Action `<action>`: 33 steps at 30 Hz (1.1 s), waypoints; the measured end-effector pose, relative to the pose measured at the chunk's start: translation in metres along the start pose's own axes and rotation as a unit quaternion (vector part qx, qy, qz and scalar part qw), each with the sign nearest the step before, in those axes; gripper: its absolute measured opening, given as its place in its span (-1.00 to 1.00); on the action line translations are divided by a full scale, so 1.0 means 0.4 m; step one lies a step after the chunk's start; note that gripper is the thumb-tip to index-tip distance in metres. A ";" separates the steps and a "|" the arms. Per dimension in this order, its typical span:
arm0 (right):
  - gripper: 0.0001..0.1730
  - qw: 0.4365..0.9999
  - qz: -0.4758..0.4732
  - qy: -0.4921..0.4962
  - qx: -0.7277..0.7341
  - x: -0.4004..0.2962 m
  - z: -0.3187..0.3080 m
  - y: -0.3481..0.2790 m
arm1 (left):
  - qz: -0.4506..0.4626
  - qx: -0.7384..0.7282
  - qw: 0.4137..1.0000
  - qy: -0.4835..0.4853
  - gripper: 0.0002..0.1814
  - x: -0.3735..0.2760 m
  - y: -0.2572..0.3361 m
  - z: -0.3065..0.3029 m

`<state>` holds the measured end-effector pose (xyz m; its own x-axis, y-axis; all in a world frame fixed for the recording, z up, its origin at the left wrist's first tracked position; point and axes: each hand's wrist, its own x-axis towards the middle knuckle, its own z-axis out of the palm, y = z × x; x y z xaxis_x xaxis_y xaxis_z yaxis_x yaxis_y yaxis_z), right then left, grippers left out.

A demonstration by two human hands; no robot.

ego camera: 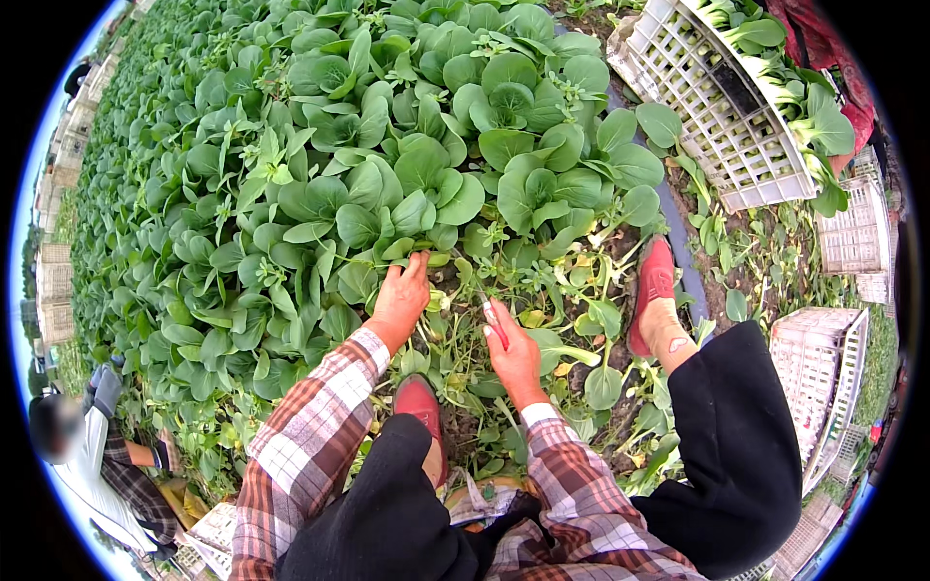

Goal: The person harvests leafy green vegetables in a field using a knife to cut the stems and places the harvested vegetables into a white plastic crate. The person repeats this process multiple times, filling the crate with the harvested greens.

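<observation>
My left hand (pixel 403 298) reaches to the edge of the standing bok choy (pixel 418 171), its fingers closed around low leaves at a plant's base. Leaves partly cover the fingertips. Held in my right hand (pixel 516 356) is a small knife with a red handle (pixel 496 327). Its narrow metal blade (pixel 482 297) points up and left over the trimmed ground, apart from my left hand. Just right of my right hand lies a loose bok choy leaf (pixel 563 350) with a pale stalk.
My red shoes (pixel 420 403) stand among cut leaves. A white plastic crate (pixel 716 109) filled with bok choy sits at upper right, beyond a dark strip (pixel 679 232). Another crate (pixel 814 378) stands at right. A person (pixel 102 465) works at lower left.
</observation>
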<state>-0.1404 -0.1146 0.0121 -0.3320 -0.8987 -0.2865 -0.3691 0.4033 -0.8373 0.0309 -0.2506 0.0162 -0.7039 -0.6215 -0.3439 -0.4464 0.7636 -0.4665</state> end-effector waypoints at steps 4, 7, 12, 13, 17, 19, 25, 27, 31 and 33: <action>-0.42 0.996 -0.013 -0.055 -0.067 0.029 -0.005 0.009 | 0.003 -0.015 1.000 -0.019 -0.39 -0.014 -0.003 0.016; -0.41 0.991 0.005 -0.061 -0.115 0.060 0.004 0.012 | 0.001 -0.017 1.000 -0.007 -0.41 -0.005 0.001 0.018; -0.41 0.996 0.036 -0.058 -0.064 0.076 0.018 0.059 | 0.021 -0.021 0.998 -0.057 -0.39 0.000 -0.008 -0.022; -0.41 0.995 0.050 -0.065 -0.050 0.079 0.022 0.064 | 0.019 -0.021 0.998 -0.058 -0.39 0.000 -0.008 -0.021; -0.43 0.996 0.011 -0.033 0.087 0.066 0.050 0.110 | 0.009 -0.015 0.999 -0.049 -0.38 0.004 -0.002 -0.009; -0.43 0.995 0.044 -0.031 0.090 0.055 0.046 0.087 | 0.016 -0.015 0.998 -0.064 -0.38 0.001 -0.006 -0.019; -0.46 0.996 0.072 -0.061 0.000 0.075 0.045 0.062 | 0.014 -0.010 0.999 -0.049 -0.49 0.002 -0.001 -0.011; -0.46 0.994 0.081 -0.070 -0.003 0.082 0.046 0.065 | 0.013 -0.002 0.999 -0.043 -0.54 0.004 -0.001 -0.015; -0.44 0.991 0.072 -0.090 0.065 0.057 0.042 0.120 | 0.028 -0.020 0.999 -0.029 -0.46 0.003 -0.010 -0.025; -0.43 0.994 0.040 -0.083 0.056 0.030 0.007 0.101 | 0.042 -0.038 0.998 -0.026 -0.35 -0.024 -0.038 -0.032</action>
<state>-0.1567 -0.1095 -0.0263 -0.2052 -0.8842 -0.4197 -0.2456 0.4616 -0.8524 0.0373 -0.2539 0.0371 -0.7110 -0.5624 -0.4222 -0.4296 0.8227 -0.3723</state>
